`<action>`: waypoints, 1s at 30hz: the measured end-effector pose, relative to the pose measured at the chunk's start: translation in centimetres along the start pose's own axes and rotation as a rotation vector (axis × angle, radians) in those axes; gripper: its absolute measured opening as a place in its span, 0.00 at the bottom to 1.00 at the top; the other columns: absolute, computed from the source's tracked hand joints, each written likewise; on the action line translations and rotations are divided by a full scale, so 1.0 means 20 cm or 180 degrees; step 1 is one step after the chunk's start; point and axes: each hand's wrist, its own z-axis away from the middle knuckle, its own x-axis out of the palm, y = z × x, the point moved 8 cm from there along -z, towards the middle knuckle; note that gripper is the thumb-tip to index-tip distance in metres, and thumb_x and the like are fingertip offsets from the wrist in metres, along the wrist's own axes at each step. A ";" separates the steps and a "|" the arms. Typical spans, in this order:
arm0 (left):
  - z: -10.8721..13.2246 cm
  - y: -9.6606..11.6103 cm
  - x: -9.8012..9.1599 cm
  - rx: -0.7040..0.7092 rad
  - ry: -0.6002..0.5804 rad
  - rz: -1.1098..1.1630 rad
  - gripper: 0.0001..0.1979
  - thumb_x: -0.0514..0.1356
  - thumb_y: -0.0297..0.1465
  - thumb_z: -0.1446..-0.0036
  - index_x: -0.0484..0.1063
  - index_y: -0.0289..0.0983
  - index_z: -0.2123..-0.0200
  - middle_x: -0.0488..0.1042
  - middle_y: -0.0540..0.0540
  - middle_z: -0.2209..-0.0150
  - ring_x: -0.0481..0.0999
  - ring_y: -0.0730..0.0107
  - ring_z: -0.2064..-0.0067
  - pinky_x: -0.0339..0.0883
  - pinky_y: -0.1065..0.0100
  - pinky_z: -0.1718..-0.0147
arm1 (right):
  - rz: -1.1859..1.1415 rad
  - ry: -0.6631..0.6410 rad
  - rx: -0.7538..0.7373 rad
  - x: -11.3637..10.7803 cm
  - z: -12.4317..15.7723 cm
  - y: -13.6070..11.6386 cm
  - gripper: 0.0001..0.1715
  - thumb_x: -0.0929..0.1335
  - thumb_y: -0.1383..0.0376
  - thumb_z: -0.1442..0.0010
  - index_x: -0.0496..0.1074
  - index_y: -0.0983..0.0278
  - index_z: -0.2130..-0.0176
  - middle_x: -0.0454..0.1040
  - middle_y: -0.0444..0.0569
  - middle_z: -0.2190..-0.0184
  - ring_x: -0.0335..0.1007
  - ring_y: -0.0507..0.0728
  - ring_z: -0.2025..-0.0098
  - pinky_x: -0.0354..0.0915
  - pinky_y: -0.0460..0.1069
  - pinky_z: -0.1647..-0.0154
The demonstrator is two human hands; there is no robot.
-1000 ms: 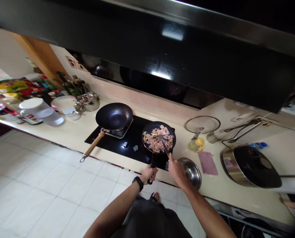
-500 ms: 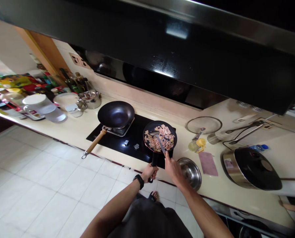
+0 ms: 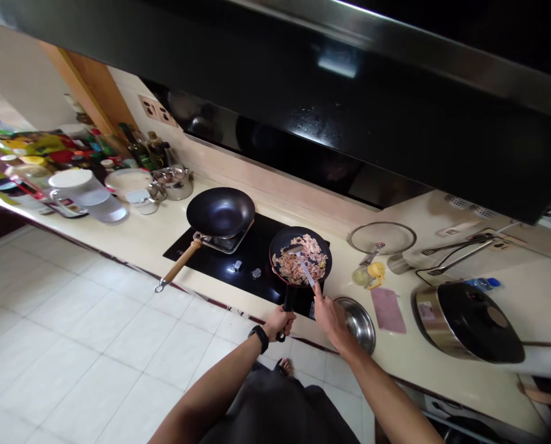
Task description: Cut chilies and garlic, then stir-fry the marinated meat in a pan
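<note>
A black frying pan sits on the right side of the stove, with pinkish chopped meat spread across its bottom. My left hand, with a black watch at the wrist, is wrapped round the pan's handle. In my right hand is the handle of a metal spatula. The spatula's blade rests among the meat toward the pan's upper left. Just beside my right forearm stands a steel bowl, partly hidden by it.
A wok stands on the left burner, its wooden handle jutting past the counter edge. To the right lie a glass lid, an oil bottle, a pink cloth and a large cooker. The range hood hangs low above.
My right hand and the spatula have shifted slightly right and the blade has moved a little within the meat. My left hand keeps its hold on the handle. The view has tilted slightly.
</note>
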 end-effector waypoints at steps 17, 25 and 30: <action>0.04 0.03 0.00 -0.0009 -0.0001 -0.0056 0.17 0.66 0.31 0.52 0.57 0.41 0.75 0.58 0.60 0.84 0.55 0.81 0.86 0.52 0.75 0.86 | -0.0485 0.0098 0.0422 0.03 -0.06 0.14 0.31 0.54 0.62 0.27 0.56 0.70 0.30 0.82 0.61 0.59 0.80 0.60 0.59 0.67 0.49 0.60; 0.04 0.02 -0.01 -0.0127 -0.0001 -0.0009 0.16 0.65 0.30 0.52 0.57 0.41 0.74 0.58 0.60 0.84 0.53 0.82 0.86 0.48 0.75 0.86 | -0.0723 0.0112 0.0391 0.04 0.17 0.27 0.29 0.55 0.60 0.27 0.63 0.67 0.33 0.82 0.59 0.57 0.80 0.60 0.58 0.67 0.48 0.60; 0.03 0.00 -0.02 -0.0116 -0.0074 0.0047 0.18 0.67 0.32 0.54 0.56 0.41 0.74 0.58 0.61 0.84 0.53 0.83 0.86 0.47 0.76 0.86 | -0.0750 0.0205 0.0807 -0.04 -0.03 0.32 0.30 0.54 0.61 0.27 0.59 0.68 0.31 0.81 0.61 0.55 0.80 0.60 0.56 0.67 0.49 0.57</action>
